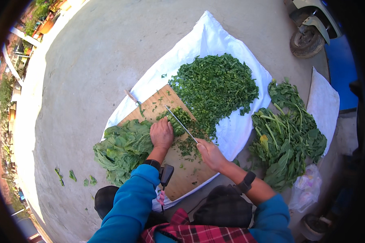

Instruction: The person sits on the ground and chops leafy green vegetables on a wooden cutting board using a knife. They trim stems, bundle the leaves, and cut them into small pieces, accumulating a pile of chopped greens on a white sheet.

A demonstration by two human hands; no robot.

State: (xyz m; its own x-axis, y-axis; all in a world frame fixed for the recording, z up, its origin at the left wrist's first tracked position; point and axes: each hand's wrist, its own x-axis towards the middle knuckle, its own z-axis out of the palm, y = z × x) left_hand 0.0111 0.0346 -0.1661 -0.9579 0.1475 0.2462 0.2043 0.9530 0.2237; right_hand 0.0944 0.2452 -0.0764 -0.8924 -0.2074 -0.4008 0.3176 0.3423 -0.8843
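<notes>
My left hand (162,132) presses down on a bundle of leafy greens (126,145) lying across a wooden cutting board (182,179). In my right hand (210,154) is the handle of a knife; its thin blade (181,124) slants across the cut end of the bundle, just right of my left fingers. Sliced bits of stem and leaf lie around the blade. Beyond the board's right edge, a large heap of chopped greens (216,88) rests on a white woven sheet (234,133). My right hand hides most of the knife handle.
Uncut greens (287,136) are piled on the concrete floor at the right, beside a clear plastic bag (305,188). A vehicle wheel (307,41) stands at the upper right. Leaf scraps (72,175) lie at the lower left. Potted plants (45,25) line the far left.
</notes>
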